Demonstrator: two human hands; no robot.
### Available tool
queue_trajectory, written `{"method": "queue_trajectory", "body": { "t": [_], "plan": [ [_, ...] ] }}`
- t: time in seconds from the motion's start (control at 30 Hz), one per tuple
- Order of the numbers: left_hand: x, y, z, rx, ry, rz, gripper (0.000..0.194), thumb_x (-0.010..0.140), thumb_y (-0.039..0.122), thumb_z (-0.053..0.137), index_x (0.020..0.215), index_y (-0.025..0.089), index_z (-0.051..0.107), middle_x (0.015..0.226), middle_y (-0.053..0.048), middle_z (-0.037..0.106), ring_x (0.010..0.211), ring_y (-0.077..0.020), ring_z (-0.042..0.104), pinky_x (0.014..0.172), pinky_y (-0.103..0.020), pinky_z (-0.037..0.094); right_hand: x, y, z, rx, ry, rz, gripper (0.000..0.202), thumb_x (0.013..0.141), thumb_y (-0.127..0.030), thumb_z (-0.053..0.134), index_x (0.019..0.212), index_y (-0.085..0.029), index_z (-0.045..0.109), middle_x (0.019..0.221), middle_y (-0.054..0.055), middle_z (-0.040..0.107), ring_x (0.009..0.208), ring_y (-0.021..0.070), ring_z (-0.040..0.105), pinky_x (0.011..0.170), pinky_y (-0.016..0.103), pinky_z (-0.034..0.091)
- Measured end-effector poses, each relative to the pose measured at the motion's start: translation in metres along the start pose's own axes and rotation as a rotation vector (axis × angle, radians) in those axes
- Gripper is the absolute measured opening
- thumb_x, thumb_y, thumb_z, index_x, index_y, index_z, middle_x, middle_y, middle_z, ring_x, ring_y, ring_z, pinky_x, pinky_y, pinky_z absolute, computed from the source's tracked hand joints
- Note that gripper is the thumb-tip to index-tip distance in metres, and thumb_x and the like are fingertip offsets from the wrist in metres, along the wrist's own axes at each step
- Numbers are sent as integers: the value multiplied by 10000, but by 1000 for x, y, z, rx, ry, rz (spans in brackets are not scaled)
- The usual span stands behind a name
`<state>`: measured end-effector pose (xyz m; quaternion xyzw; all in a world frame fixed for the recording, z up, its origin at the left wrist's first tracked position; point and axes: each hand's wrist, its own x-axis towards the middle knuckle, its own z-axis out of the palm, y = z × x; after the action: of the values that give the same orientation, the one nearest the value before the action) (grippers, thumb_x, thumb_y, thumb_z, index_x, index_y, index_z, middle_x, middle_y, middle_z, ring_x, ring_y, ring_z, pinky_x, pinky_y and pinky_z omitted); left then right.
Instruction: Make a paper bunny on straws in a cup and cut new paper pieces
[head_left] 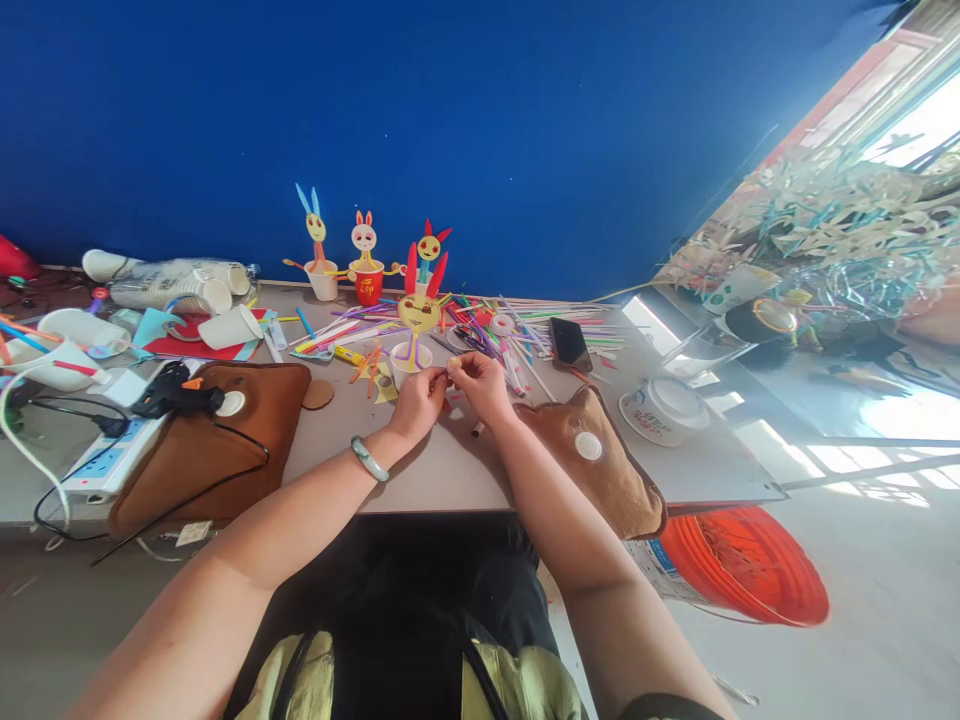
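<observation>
1. Blue wall [480,120] backs the surface [330,465].
2. Left hand [418,402] and right hand [484,385] meet, fingertips pinched; anything between them is too small to tell.
3. Rabbit [418,313] stands in its cup [403,376] beside them, between front and back edges: probably light, easily creased; best held low around the cup.
</observation>
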<state>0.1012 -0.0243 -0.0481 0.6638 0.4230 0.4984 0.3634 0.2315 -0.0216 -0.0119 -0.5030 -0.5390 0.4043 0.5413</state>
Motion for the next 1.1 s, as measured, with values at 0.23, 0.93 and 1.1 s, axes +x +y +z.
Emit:
{"method": "queue_trajectory", "body": {
  "t": [0.23,0.93,1.1],
  "plan": [
    [-2,11,-4,7,-18,-19,218,954,230,492,899,157,690,566,1,642,519,-135,616,540,-227,438,0,5,4,6,15,20,348,671,-485,759,733,-195,576,653,-10,627,594,127,567,591,280,499],
    [-2,12,-6,-24,-7,-50,237,972,293,499,924,159,689,630,-21,687,501,-137,626,511,-233,455,-1,3,-2,129,-90,17,362,693,-522,797,762,-190,669,636,-4,653,586,125,572,574,267,466],
    [-1,11,-6,-15,-3,-43,222,969,273,495,907,163,678,620,-16,672,500,-135,621,517,-237,456,0,4,-1,119,-83,15,389,666,-538,808,757,-191,659,636,-6,647,587,126,565,575,270,461]
  ]
}}
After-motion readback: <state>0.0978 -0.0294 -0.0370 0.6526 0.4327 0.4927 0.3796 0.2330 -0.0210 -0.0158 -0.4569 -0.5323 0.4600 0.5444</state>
